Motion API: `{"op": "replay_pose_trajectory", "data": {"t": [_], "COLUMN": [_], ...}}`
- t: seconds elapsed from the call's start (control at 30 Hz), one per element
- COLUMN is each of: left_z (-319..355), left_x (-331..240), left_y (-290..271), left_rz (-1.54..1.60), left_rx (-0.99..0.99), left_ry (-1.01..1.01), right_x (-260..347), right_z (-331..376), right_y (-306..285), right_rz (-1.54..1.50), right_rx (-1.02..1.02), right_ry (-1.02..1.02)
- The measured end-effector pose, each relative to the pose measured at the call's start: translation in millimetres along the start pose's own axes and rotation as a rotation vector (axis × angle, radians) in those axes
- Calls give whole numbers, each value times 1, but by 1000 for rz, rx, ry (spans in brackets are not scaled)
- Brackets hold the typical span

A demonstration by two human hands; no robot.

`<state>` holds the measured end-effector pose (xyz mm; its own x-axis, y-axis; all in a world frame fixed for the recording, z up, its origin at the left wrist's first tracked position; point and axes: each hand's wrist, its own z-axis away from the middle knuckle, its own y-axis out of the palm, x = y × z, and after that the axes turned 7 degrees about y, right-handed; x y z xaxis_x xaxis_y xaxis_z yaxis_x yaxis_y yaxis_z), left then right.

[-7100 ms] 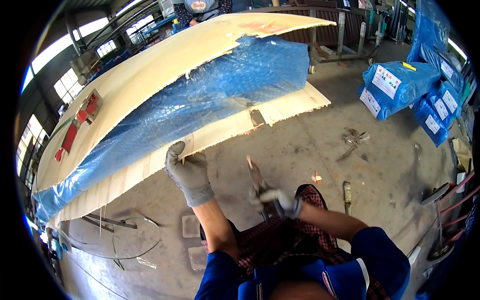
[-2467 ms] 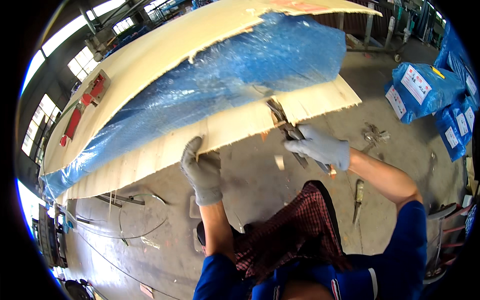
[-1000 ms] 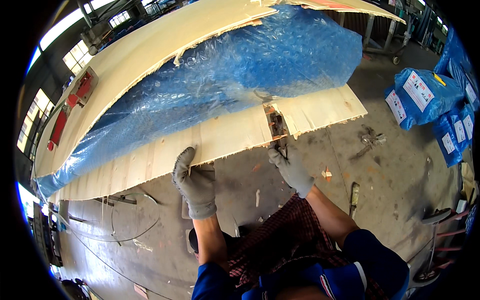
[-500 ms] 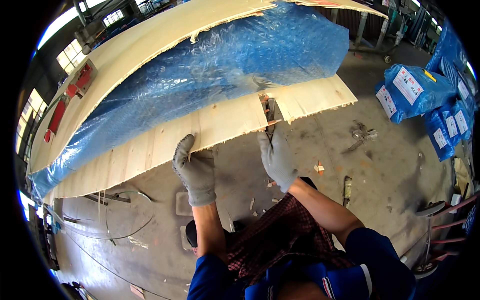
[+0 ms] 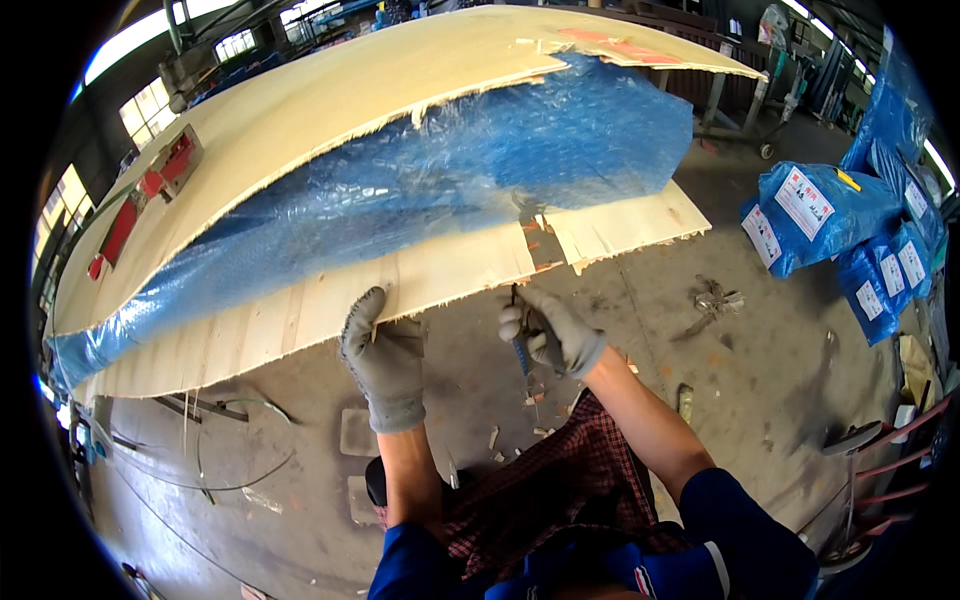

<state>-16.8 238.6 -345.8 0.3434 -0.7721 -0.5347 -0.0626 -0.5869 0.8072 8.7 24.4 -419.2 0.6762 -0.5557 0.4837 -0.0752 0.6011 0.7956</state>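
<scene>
My left hand (image 5: pixel 382 355), in a grey work glove, is closed on the near edge of a long pale plywood strip (image 5: pixel 440 265). The strip has a ragged edge and a notch (image 5: pixel 543 245) with splintered orange-brown wood in it. Just below that notch, clear of the board, my right hand (image 5: pixel 560 335), gloved likewise, is closed around a dark hand tool (image 5: pixel 521 355) with a blue handle. Most of this tool is hidden by the fingers, so its exact kind does not show. Blue bubble wrap (image 5: pixel 440 150) bulges between the strip and an upper plywood sheet (image 5: pixel 300 85).
A red and grey tool (image 5: pixel 150 190) lies on the upper sheet at left. Blue wrapped packages (image 5: pixel 820 215) with white labels are stacked at right, above a red-framed chair (image 5: pixel 890 460). Wood scraps (image 5: pixel 494 437) and loose bands (image 5: pixel 240 480) lie on the concrete floor.
My right hand has drawn the tool out of the notch and down towards me, turning it. My left hand keeps its hold on the strip. The view has shifted slightly.
</scene>
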Motion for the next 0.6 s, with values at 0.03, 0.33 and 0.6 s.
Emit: {"op": "replay_pose_trajectory", "data": {"t": [0.03, 0.33, 0.6], "left_z": [0, -1, -4], "left_x": [0, 4, 4], "left_y": [7, 6, -5], "left_rz": [0, -95, -125], "left_rx": [-5, -95, -64], "left_ry": [2, 79, 94], "right_x": [-7, -58, -28], "right_z": [-19, 14, 13], "right_y": [-23, -6, 2], "right_rz": [15, 795, 1348], "right_rx": [-2, -489, -782], "right_ry": [19, -801, -1061]}}
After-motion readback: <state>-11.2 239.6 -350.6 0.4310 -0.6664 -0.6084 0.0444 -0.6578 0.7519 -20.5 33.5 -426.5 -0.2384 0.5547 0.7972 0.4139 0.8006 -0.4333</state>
